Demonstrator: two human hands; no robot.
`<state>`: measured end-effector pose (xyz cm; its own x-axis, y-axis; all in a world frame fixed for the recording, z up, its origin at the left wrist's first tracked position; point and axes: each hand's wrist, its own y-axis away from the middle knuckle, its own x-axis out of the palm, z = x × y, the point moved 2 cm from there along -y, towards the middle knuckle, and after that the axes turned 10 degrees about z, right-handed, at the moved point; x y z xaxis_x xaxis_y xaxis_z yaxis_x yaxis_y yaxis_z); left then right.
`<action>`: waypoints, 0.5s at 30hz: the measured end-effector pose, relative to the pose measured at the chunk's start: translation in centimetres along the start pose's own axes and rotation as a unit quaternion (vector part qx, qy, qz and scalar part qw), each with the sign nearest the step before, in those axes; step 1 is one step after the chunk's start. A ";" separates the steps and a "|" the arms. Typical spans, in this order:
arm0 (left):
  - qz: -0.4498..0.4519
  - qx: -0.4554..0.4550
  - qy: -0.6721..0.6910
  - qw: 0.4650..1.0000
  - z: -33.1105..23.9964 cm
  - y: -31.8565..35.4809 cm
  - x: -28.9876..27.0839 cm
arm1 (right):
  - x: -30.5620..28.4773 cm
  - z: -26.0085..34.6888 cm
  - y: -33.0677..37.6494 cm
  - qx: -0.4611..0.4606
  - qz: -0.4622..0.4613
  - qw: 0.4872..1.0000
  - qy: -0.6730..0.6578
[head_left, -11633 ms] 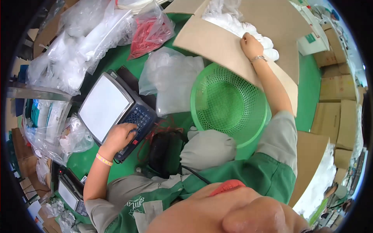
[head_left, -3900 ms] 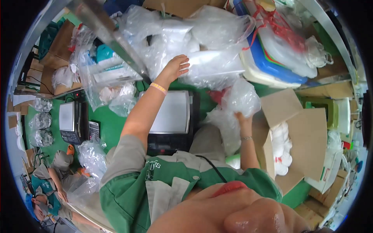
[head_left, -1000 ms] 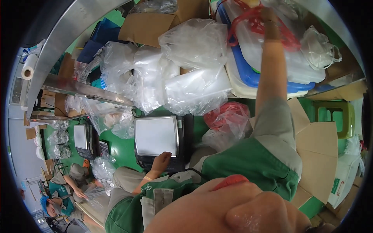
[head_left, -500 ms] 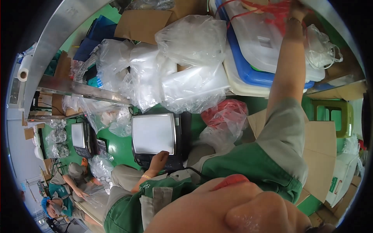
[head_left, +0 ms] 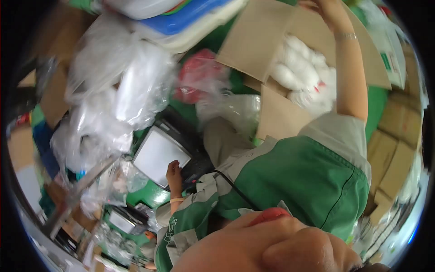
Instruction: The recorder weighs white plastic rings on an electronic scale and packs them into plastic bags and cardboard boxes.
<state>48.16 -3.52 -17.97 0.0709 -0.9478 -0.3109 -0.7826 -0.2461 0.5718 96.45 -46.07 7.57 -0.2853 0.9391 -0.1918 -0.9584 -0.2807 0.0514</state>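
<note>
The hands are well apart. The left hand (head_left: 174,176) is positioned over the weighing scale (head_left: 158,154), at the plate edge nearest the wearer, between the plate's near and right corners. Its fingers are loosely bent and unclenched — contact with the plate cannot be determined. The scale stands on the green surface (head_left: 154,196). The right hand (head_left: 331,14) is extended over the far edge of the open carton (head_left: 256,38); its fingers are blurred, and whether they grip anything cannot be determined. White bundles (head_left: 299,68) lie inside the carton. A bag of red material (head_left: 199,75) lies between scale and carton, with a clear bag (head_left: 242,111) just beside it.
</note>
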 end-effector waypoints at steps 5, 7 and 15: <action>0.076 -0.048 -0.123 0.988 3.4 -1.6 0.8 | -4.8 -8.8 19.5 0.237 0.232 0.896 0.294; 0.073 -0.042 -0.128 0.988 3.3 -0.2 0.5 | -1.4 -11.4 24.7 0.311 0.340 0.863 0.205; 0.074 -0.025 -0.130 0.988 5.0 3.5 1.8 | 9.6 -13.5 33.9 0.187 0.320 0.789 0.490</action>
<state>42.48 -5.04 -20.30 -0.2084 -0.8919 -0.4012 -0.7404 -0.1242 0.6606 61.29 -49.27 -5.71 -0.7455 -0.0261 -0.6660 -0.6075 -0.3845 0.6951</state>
